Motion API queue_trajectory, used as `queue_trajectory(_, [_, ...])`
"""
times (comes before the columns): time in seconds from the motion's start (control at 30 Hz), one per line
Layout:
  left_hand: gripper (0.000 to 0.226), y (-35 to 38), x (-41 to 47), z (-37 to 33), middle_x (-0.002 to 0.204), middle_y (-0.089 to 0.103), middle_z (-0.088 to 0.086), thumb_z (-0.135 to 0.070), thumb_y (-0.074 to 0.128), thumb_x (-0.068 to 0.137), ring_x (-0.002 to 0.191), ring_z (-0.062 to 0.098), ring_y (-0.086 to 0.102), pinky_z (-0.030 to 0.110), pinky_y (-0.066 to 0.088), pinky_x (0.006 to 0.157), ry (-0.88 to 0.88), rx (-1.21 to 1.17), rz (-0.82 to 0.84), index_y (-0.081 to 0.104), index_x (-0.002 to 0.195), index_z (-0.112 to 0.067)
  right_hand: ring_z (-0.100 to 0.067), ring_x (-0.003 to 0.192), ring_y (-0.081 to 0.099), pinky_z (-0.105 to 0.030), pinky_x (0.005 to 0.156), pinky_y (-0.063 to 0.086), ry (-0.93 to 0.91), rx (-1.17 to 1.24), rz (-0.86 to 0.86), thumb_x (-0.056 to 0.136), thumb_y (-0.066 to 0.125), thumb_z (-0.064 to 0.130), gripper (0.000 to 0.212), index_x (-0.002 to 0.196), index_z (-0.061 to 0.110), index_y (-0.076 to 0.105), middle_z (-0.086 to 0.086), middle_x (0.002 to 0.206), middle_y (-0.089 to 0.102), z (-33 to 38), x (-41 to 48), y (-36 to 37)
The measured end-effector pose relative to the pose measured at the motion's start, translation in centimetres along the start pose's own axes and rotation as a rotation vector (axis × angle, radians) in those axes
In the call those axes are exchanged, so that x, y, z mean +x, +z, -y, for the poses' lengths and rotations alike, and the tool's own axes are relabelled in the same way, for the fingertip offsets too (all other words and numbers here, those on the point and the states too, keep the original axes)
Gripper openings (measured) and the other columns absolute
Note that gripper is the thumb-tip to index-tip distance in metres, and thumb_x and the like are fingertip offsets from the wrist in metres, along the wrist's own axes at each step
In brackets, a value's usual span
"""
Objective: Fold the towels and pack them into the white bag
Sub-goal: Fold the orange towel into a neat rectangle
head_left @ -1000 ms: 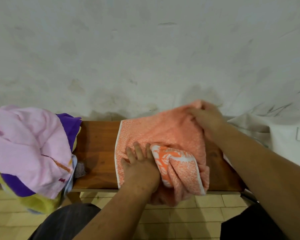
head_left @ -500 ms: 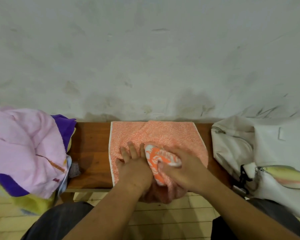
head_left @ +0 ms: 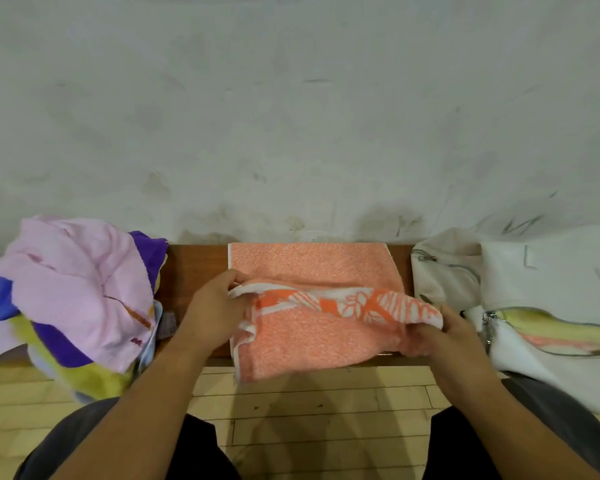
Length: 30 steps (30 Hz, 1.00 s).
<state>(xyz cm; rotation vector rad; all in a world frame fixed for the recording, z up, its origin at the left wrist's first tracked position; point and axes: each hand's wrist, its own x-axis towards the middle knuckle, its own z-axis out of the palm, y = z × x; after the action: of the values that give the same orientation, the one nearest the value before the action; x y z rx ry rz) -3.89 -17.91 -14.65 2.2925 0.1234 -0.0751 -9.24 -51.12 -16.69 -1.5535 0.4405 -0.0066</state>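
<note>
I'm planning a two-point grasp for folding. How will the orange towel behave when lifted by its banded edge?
Probably floppy: the orange towel wrinkles and curves between the left hand and right hand, and hangs over the bench edge. Likely light, since finger pinches alone lift its edge. Its nubby surface should resist slipping.

You have two hands at work, your left hand (head_left: 215,317) and right hand (head_left: 454,337), with one orange towel (head_left: 312,334) between them. Left of your left hand is one heap of towels (head_left: 73,292); the number in it is unclear. Right of your right hand is one white bag (head_left: 548,271) with one striped towel (head_left: 548,327) inside. One wooden bench (head_left: 194,261) lies beneath both hands.
</note>
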Motion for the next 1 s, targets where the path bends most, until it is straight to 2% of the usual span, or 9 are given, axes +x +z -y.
queue_trajectory(0.1, [0.007,-1.1,-1.2,0.6,0.084,0.072,-0.007,-0.023,0.070,0.092,0.080,0.013,0.069,0.036,0.060,0.072,-0.061,-0.054,-0.044,0.063,0.089,-0.024,-0.027,0.075,0.074,-0.036,0.064,0.058,0.137,0.169,0.190,0.094,0.059,-0.002,0.017,0.111,-0.001,0.060,-0.020,0.098,0.075,-0.6,-0.2,-0.3])
queue_trajectory(0.23, [0.009,-2.0,-3.1,0.4,0.081,0.074,-0.002,-0.010,0.072,0.090,0.078,0.015,0.071,0.022,0.055,0.061,-0.082,-0.252,-0.033,0.065,0.093,-0.015,-0.017,0.079,0.073,-0.032,0.067,0.051,0.102,-0.095,0.323,0.089,0.071,0.023,0.036,0.123,0.016,0.064,-0.008,0.099,0.078,-1.2,-0.7,-0.6])
queue_trajectory(0.3, [0.013,-2.3,-4.2,0.0,0.086,0.076,-0.002,-0.005,0.069,0.091,0.082,0.014,0.073,0.023,0.056,0.064,-0.132,-0.369,0.013,0.069,0.098,-0.016,-0.021,0.096,0.075,-0.038,0.083,0.057,0.100,-0.081,0.313,0.095,0.067,0.016,0.036,0.130,0.019,0.062,-0.008,0.108,0.078,-1.9,-0.8,-0.9])
queue_trajectory(0.37, [0.019,-2.5,-4.9,-0.1,0.097,0.077,0.005,-0.003,0.067,0.091,0.095,0.024,0.073,0.039,0.060,0.081,-0.165,-0.509,0.036,0.072,0.105,-0.015,-0.025,0.103,0.074,-0.043,0.093,0.058,0.088,-0.012,0.239,0.098,0.064,0.009,0.036,0.133,0.015,0.062,-0.009,0.111,0.077,-2.1,-0.8,-1.2])
queue_trajectory(0.47, [0.023,-2.8,-5.6,-0.2,0.109,0.074,0.017,-0.003,0.062,0.094,0.106,0.037,0.069,0.052,0.053,0.097,-0.221,-0.714,0.023,0.071,0.114,-0.010,-0.024,0.094,0.076,-0.034,0.077,0.064,0.133,0.226,0.149,0.097,0.055,-0.007,0.030,0.120,0.010,0.065,-0.013,0.105,0.077,-1.6,-0.8,-1.3])
queue_trajectory(0.67, [0.023,-2.3,-6.2,0.2,0.112,0.074,0.017,-0.017,0.061,0.098,0.103,0.033,0.072,0.049,0.056,0.091,-0.264,-0.803,0.022,0.067,0.119,-0.009,-0.027,0.090,0.075,-0.034,0.067,0.063,0.285,0.392,0.197,0.091,0.036,-0.018,0.041,0.118,-0.002,0.063,-0.020,0.104,0.076,-1.2,-1.1,-1.9])
queue_trajectory(0.87, [0.021,-1.4,-6.6,0.3,0.103,0.077,0.008,-0.027,0.052,0.103,0.095,0.027,0.075,0.042,0.060,0.084,-0.208,-0.616,0.043,0.066,0.116,-0.016,-0.042,0.111,0.068,-0.055,0.102,0.051,0.334,0.104,0.381,0.094,0.056,0.003,0.030,0.120,-0.004,0.068,-0.026,0.114,0.072,-2.3,-1.9,-2.4])
queue_trajectory(0.93, [0.017,-1.3,-6.5,0.5,0.097,0.079,0.001,-0.031,0.050,0.104,0.087,0.021,0.076,0.035,0.061,0.073,-0.208,-0.534,0.030,0.064,0.111,-0.023,-0.028,0.103,0.073,-0.045,0.100,0.055,0.225,-0.145,0.412,0.094,0.068,0.014,0.023,0.115,0.008,0.073,-0.013,0.105,0.078,-2.5,-2.7,-2.5])
queue_trajectory(1.0, [0.016,-1.2,-6.5,0.6,0.094,0.079,-0.002,-0.034,0.050,0.104,0.084,0.018,0.077,0.034,0.060,0.071,-0.215,-0.472,0.038,0.063,0.109,-0.026,-0.001,0.086,0.073,-0.015,0.078,0.056,0.093,-0.442,0.395,0.092,0.073,0.026,0.014,0.105,0.028,0.072,0.008,0.093,0.078,-2.2,-3.7,-2.4])
